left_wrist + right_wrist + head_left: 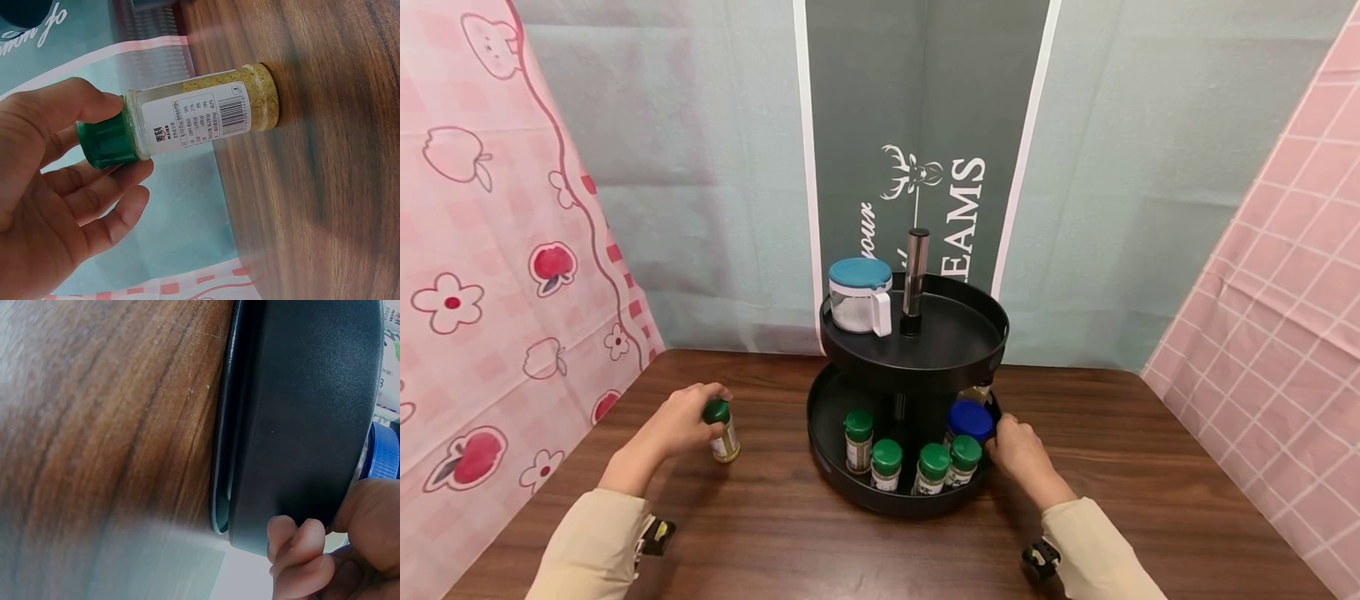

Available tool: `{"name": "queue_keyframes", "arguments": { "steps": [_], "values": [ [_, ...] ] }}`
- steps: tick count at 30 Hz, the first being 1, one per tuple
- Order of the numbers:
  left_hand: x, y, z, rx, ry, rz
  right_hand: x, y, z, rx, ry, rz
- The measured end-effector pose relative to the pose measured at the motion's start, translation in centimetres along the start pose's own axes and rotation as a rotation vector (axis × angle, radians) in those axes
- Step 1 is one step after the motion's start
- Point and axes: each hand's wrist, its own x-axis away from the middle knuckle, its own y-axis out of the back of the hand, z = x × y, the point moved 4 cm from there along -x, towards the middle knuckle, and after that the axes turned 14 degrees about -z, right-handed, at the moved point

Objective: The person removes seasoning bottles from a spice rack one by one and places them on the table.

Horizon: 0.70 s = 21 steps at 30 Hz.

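My left hand (679, 422) pinches the green cap of a spice jar (206, 111), left of a black two-tier turntable rack. The jar holds yellowish powder and a white label faces the left wrist camera; its base meets the wooden table. At the rack's right side, my right hand (1024, 460) grips the wall of the lower tray (306, 419), thumb over the rim and fingers curled outside. Close by that hand inside the tray is a jar with a blue lid (970, 419). Several green-capped spice jars (932, 467) stand along the tray's front.
The upper tray (955, 337) carries a clear canister with a teal lid (860, 296) and white handle, beside a metal centre post (915, 275). A partly hidden jar (976, 394) sits behind the blue lid. Cloth hangings border the wooden table (790, 550) at the back and sides.
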Motion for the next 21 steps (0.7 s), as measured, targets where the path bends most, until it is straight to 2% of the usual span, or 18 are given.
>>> {"name": "queue_keyframes", "arguments": {
  "steps": [7, 12, 16, 21],
  "values": [
    [0.1, 0.1, -0.2, 0.001, 0.007, 0.009, 0.0, 0.0, 0.1, 0.006, 0.003, 0.007],
    [-0.1, 0.6, -0.4, -0.006, 0.006, 0.056, 0.0, 0.0, 0.2, -0.002, -0.010, 0.029],
    [-0.4, 1.2, -0.8, -0.003, -0.011, 0.087, 0.0, 0.0, 0.2, -0.005, -0.019, 0.040],
    [-0.8, 2.1, -1.2, 0.011, -0.034, 0.077, 0.0, 0.0, 0.1, -0.001, -0.016, 0.038]
  ]
}}
